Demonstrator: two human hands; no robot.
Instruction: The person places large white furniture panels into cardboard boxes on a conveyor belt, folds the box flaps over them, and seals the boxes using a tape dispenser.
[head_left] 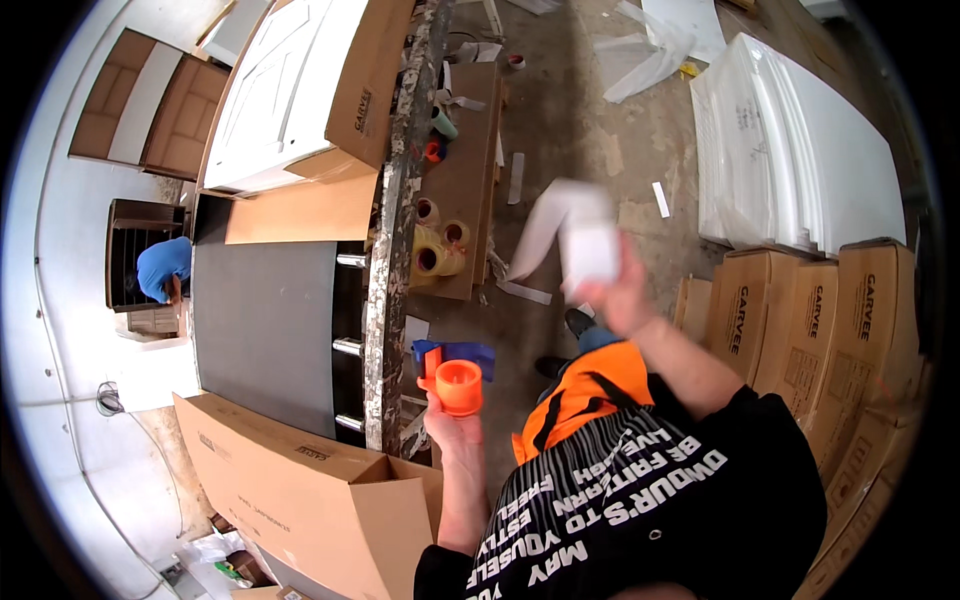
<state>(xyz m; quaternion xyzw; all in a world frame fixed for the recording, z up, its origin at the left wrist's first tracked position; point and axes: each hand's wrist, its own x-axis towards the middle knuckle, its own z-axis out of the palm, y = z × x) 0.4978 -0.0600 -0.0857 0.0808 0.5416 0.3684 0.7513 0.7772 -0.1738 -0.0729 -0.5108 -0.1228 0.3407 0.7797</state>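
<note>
My left hand is closed around an orange plastic tape dispenser with a round hub, held beside the conveyor's edge. Behind the dispenser shows something blue; whether it belongs to it I cannot tell. My right hand, out in front of my body, grips a white paper stack. From the stack a loose white strip bends up and hangs to the left. Motion blurs both the stack and the strip, so the kind of paper does not show clearly.
A conveyor at left carries an open carton with white panels and a closed carton. Tape rolls lie on a low brown shelf. Wrapped white panels and cartons line the right. A person in blue bends beyond the conveyor.
</note>
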